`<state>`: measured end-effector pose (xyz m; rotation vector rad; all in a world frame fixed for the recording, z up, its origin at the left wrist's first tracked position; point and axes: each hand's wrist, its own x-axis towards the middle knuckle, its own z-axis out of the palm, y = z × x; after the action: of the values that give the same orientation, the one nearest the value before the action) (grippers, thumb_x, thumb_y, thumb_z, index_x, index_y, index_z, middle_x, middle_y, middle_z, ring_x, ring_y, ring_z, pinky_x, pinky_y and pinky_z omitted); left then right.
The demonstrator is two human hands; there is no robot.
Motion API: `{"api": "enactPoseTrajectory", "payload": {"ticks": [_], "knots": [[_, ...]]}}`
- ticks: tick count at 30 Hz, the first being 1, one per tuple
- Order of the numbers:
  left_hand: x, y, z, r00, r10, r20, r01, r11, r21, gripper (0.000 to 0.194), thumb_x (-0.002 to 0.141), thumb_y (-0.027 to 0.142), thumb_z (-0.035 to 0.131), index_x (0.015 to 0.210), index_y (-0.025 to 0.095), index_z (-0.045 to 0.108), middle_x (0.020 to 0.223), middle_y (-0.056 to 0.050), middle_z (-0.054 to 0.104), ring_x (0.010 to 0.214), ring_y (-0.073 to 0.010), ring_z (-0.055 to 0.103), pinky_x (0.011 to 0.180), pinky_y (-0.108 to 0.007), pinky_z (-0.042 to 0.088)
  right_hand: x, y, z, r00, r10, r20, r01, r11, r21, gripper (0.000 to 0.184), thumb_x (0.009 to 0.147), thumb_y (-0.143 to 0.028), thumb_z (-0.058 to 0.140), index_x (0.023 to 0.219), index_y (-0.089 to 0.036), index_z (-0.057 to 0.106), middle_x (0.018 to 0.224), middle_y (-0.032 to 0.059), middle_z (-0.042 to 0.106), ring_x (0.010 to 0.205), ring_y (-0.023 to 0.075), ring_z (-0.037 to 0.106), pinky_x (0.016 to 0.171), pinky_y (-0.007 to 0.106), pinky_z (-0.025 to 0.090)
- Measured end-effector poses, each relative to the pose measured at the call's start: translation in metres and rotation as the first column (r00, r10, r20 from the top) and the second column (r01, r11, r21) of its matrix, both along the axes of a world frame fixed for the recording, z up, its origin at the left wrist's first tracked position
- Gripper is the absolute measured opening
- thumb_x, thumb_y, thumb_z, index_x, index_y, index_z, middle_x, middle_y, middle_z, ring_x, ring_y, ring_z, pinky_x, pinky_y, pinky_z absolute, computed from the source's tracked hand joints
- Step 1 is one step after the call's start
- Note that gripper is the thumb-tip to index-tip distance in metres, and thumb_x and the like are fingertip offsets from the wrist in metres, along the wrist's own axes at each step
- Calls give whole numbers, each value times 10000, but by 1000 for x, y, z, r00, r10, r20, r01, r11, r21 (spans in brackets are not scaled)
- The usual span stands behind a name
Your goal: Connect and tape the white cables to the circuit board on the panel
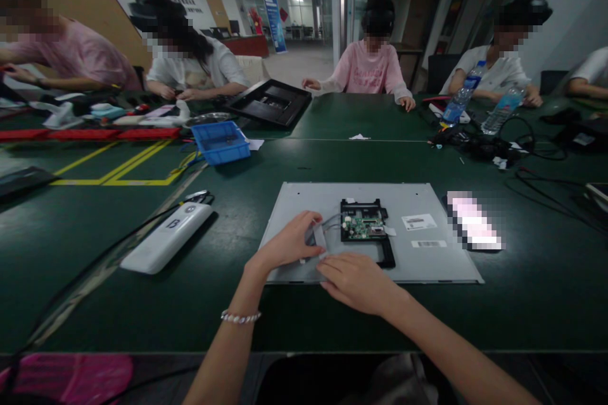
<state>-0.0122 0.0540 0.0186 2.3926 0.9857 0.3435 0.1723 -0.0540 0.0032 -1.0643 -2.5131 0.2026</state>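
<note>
A flat silver-grey panel (408, 259) lies on the green table in front of me. On its middle sits a black bracket (390, 255) carrying a green circuit board (363, 226), with thin grey wires (333, 220) running left from it. My left hand (287, 240) is closed, thumb and fingers around a pale, tape-like strip (319, 239) near the wires' end. Just below, my right hand (358, 278) rests low over the panel, its fingers pressed together at the strip's lower end. Whatever lies under those fingertips is hidden.
Left of the panel lies a white power bank (166, 240) with a black cable; on the right, a phone (472, 221). Farther off are a blue basket (221, 144), a black frame (270, 103), water bottles (463, 95) and tangled cables (479, 142). Several people sit across the table.
</note>
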Motion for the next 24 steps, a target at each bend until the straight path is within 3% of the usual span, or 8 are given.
{"api": "enactPoseTrajectory", "payload": {"ticks": [4,9,13,17,24], "knots": [[4,-4,8,999,6,39,-8,998,63,391,719,261,612,1092,211,504,1109,-46,513,1070,-217,479,948,-365,381,15,4,11,991,-45,-126,46,999,2,273,902,-226,436,1127,-156,574,1128,89,636,1067,185,567,931,331,437],[7,-4,12,983,139,121,-154,980,129,275,817,254,522,1091,235,509,1126,-37,506,1048,-195,505,885,-343,433,69,23,21,904,-341,-256,320,940,-120,281,875,-215,452,1113,-219,603,1100,47,646,1004,187,590,885,365,465],[4,4,0,954,257,154,-280,947,156,302,843,266,496,1142,229,490,1152,-52,510,1020,-196,524,859,-354,443,118,42,8,800,-516,-307,459,855,-241,234,819,-209,479,960,-213,665,979,46,677,850,176,623,777,328,488],[0,10,-10,953,275,131,-294,943,157,283,845,292,495,1113,207,524,1049,-49,577,980,-196,550,881,-359,425,141,48,-15,712,-615,-340,533,788,-309,212,802,-241,485,884,-196,675,898,44,688,758,168,620,692,299,477],[4,10,-14,963,258,72,-264,960,97,248,832,251,483,1056,198,575,922,-40,631,866,-187,599,809,-325,447,142,40,-31,776,-567,-275,461,808,-367,234,768,-292,574,964,-209,672,943,60,631,772,169,594,687,302,467]]}}
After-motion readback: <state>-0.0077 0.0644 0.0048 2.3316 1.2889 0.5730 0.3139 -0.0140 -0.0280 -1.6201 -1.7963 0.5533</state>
